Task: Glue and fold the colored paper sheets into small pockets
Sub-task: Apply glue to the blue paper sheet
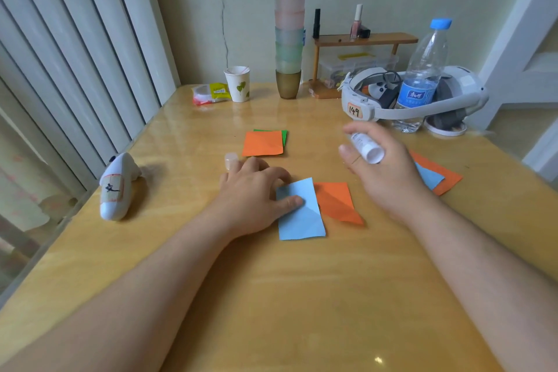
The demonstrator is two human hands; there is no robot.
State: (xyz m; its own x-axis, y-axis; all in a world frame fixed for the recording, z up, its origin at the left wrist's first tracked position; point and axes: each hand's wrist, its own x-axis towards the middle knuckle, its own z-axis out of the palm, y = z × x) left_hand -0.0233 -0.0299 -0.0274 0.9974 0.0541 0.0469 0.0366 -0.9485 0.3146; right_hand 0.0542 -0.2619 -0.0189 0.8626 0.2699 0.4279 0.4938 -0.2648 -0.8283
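A folded light-blue paper (303,216) lies on the wooden table (271,296), and my left hand (256,187) presses its upper left part with thumb and fingertips. A folded orange paper (336,201) touches its right edge. My right hand (383,169) hovers above the table and grips a white glue stick (365,147). The clear glue cap (231,158) stands just beyond my left hand. An orange folded sheet (262,143) lies over a green one (283,134) farther back. Partly under my right hand lie a blue sheet (430,177) on an orange one (447,180).
A white controller (116,186) lies at the left edge. At the back stand a paper cup (238,83), a tall cup stack (289,39), a small wooden shelf (362,39), a white headset (413,93) and a water bottle (422,78).
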